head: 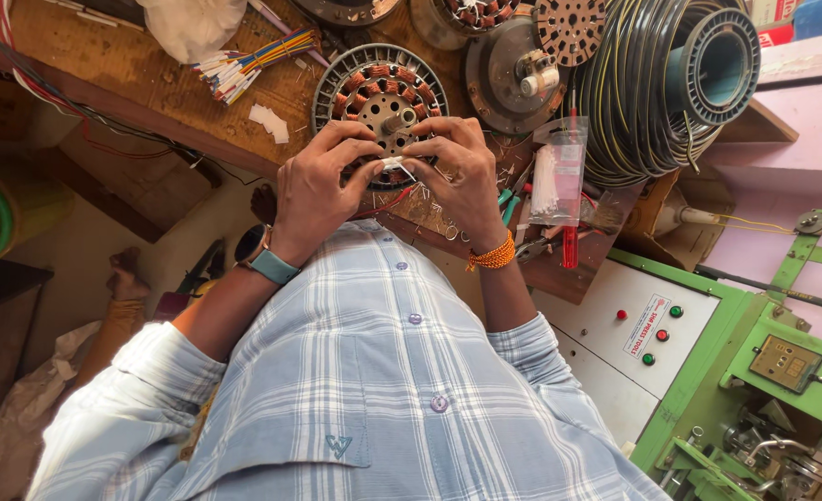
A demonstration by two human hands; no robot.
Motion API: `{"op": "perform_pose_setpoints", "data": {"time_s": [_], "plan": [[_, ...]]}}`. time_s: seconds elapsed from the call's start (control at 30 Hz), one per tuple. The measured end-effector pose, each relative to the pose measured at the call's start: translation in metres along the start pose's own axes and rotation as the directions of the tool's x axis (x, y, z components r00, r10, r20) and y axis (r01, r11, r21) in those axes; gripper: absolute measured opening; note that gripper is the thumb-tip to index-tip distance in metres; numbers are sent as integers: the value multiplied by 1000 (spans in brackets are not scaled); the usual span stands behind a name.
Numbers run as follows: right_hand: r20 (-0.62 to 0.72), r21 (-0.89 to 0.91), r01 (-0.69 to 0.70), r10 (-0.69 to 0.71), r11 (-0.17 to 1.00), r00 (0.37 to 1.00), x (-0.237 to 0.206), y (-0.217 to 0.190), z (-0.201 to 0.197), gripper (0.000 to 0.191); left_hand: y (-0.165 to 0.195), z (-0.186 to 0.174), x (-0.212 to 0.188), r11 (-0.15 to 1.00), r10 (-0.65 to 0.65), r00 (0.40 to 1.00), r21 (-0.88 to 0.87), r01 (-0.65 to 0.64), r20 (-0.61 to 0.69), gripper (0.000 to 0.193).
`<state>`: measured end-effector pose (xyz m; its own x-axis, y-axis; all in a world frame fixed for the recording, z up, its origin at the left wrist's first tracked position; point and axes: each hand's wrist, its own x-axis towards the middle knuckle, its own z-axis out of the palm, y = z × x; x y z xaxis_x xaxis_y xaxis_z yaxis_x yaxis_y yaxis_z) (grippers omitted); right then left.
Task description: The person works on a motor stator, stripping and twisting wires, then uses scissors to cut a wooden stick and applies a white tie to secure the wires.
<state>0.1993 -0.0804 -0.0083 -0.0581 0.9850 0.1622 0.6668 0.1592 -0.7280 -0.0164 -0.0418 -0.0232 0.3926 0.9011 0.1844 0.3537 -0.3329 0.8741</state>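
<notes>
fingers (pixel 366 148) of both hands pinch a white sleeve (pixel 392 163) | over the wound stator (pixel 380 90) | on workbench (pixel 133 74)

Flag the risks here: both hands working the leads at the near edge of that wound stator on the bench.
1. The stator sits near the bench edge; a pull from the left hand or right hand might drag it off.
2. The white-sleeved lead pinched between the fingers looks thin; tugging could break it or nick the copper windings.
3. The red screwdriver overhangs the bench end beside the right wrist; a nudge may knock it down.
</notes>
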Motion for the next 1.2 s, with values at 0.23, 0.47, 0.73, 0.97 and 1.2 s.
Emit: {"op": "perform_pose_setpoints", "data": {"time_s": [0.23, 0.47, 0.73, 0.97, 1.2], "plan": [[-30, 18, -66, 66, 998, 997, -2, 8, 11, 12, 8, 0, 7, 996, -84, 996, 21, 83, 30, 11], [-21, 104, -26, 28, 994, 999, -5, 9, 3, 12, 7, -4, 15, 997, -82, 990, 22, 80, 114, 13], [31, 183, -26, 20, 983, 999, 3, 10, -14, 17, -7, -9, 19, 983, 48, 988, -183, -20, 147, 19], [80, 158, -51, 39, 986, 996, 6, 12, -15, 17, -8, -8, 23, 990, -44, 985, -126, 66, 169, 20], [75, 203, -90, 76, 975, 994, 5, 14, -13, 12, -2, -15, 11, 999, -35, 995, -2, 35, 94, 15]]}}
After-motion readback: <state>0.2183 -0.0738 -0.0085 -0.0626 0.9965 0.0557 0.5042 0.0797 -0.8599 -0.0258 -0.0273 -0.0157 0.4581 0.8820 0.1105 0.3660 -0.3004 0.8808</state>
